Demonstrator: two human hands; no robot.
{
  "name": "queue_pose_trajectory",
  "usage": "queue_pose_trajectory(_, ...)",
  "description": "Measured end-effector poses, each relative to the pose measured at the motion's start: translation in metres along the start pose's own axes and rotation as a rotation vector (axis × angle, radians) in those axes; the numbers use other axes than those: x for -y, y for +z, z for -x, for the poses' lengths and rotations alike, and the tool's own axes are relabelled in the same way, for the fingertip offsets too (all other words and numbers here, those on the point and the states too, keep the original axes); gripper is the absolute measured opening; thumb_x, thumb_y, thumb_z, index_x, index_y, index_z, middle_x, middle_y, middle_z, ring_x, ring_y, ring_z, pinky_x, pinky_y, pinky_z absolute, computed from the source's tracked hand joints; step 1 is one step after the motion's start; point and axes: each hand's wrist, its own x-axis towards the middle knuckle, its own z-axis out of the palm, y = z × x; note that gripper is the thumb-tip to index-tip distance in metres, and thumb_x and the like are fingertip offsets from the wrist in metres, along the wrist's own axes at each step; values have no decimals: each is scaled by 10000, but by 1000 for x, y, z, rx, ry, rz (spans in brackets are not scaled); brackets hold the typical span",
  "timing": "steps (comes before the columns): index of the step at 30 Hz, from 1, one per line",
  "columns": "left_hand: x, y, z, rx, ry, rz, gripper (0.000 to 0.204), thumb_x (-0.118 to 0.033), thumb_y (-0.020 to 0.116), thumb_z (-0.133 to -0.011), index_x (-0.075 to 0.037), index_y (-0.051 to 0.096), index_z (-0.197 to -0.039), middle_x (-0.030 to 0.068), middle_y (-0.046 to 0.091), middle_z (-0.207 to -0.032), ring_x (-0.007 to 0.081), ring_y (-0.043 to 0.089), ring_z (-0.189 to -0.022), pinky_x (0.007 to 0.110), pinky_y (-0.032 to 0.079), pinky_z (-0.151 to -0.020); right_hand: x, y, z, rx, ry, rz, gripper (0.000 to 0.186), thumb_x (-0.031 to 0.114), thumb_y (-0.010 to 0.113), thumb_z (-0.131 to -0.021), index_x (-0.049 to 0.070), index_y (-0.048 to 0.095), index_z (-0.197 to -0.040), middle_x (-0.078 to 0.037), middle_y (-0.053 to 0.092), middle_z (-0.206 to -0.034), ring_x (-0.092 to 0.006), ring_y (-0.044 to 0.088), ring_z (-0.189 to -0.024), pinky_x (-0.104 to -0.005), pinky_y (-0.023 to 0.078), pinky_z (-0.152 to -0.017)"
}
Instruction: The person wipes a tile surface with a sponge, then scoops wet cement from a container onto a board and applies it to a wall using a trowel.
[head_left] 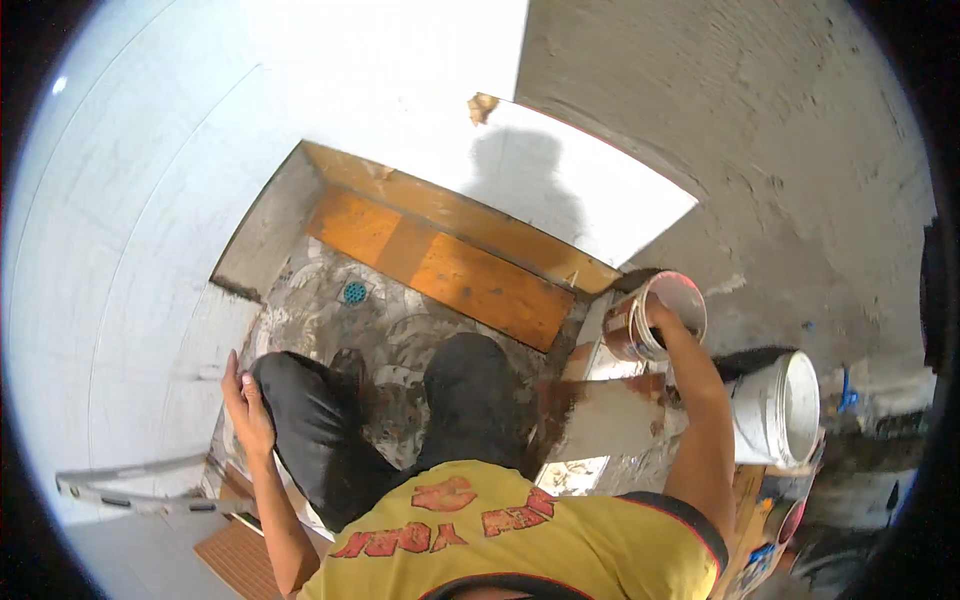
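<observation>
My right arm reaches out to the right, and my right hand [660, 316] is down inside a small reddish-brown and white bucket [620, 332]. The bucket's wall and its shadowed inside hide the fingers, so I cannot see what they touch. On the left, my left hand [250, 408] is beside my bent knee in dark trousers [310, 425]. Its fingers are stretched out and it holds nothing. The knee and the white wall are nearest to it.
A larger white bucket [760, 412] stands right of my forearm. Ahead lie orange-brown boards [440, 268] and a round blue-green floor drain [354, 292]. White panels [620, 205] meet rough grey plaster [780, 150]. A metal spirit level [150, 500] and a brown ribbed piece [235, 562] lie lower left.
</observation>
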Motion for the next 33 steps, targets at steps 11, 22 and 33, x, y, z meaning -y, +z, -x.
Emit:
queue_pose_trajectory(11, 77, -4, 123, 153, -853, 759, 776, -602, 337, -1012, -14, 300, -1517, 148, 329, -1559, 280, 352, -1412, 369, 248, -1174, -33, -22, 36, 92, -126, -674, 680, 456, 605, -841, 53, 530, -1385, -150, 492, -1455, -304, 430, -1343, -415, 302, -1138)
queue_pose_trajectory(22, -76, -1, 108, 207, -96, 95, 718, -333, 557, -980, 19, 244, -1521, 198, 268, -1577, 296, 361, -1405, 389, 282, -1159, -38, -2, 56, -480, -225, -196, 414, 263, 632, -861, 23, 644, -1198, -266, 642, -1166, -445, 585, -1124, -483, 463, -966)
queue_pose_trajectory(33, -199, 235, -6, 1233, 1003, 214, 301, -311, 571, -964, -97, 648, -1162, 132, 648, -1067, 332, 633, -1000, 472, 508, -860, -29, -2, 83, -718, -192, 25, 422, 123, 703, -756, 42, 620, -1162, -261, 656, -1052, -443, 628, -1006, -500, 509, -887)
